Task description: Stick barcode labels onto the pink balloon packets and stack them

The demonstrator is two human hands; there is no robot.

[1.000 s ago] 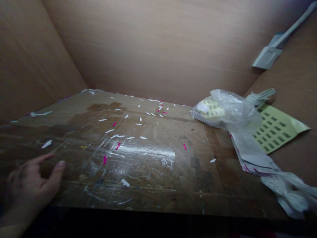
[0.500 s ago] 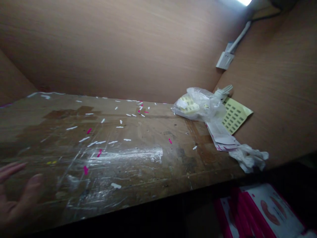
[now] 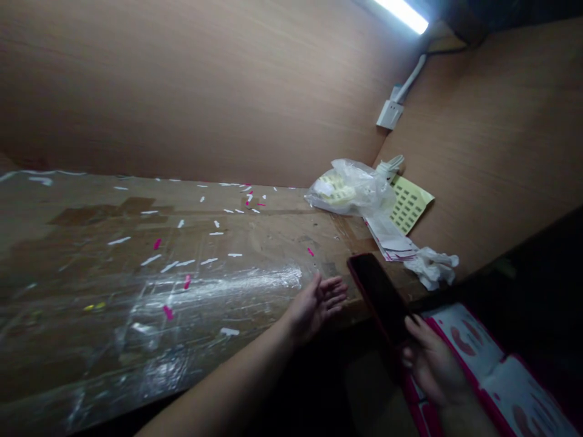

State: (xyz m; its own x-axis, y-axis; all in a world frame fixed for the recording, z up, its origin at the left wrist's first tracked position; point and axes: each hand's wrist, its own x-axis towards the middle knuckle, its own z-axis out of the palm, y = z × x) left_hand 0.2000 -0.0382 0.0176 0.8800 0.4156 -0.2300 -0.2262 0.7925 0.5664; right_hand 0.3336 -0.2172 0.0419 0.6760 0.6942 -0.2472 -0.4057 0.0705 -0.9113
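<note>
My left hand [image 3: 319, 303] reaches over the front edge of the worktable [image 3: 264, 243], fingers loosely spread and nothing in them. To its right, my right hand [image 3: 432, 358] grips a dark phone [image 3: 380, 294] with a reddish edge, its screen black. The phone is tilted and its upper end overlaps the table's edge. A gap separates my left hand from the phone. Small white and pink scraps lie scattered over the tape-covered tabletop.
A clear plastic bag [image 3: 355, 188], a yellow label sheet [image 3: 410, 203], white papers [image 3: 392, 240] and a crumpled white wad [image 3: 432, 267] lie at the right. Pink-and-white boxes [image 3: 469, 340] sit below the table's edge. A socket [image 3: 390, 114] hangs in the corner.
My left hand has moved from the far left to the middle front. My right hand has come into view with the phone. The camera view has shifted slightly.
</note>
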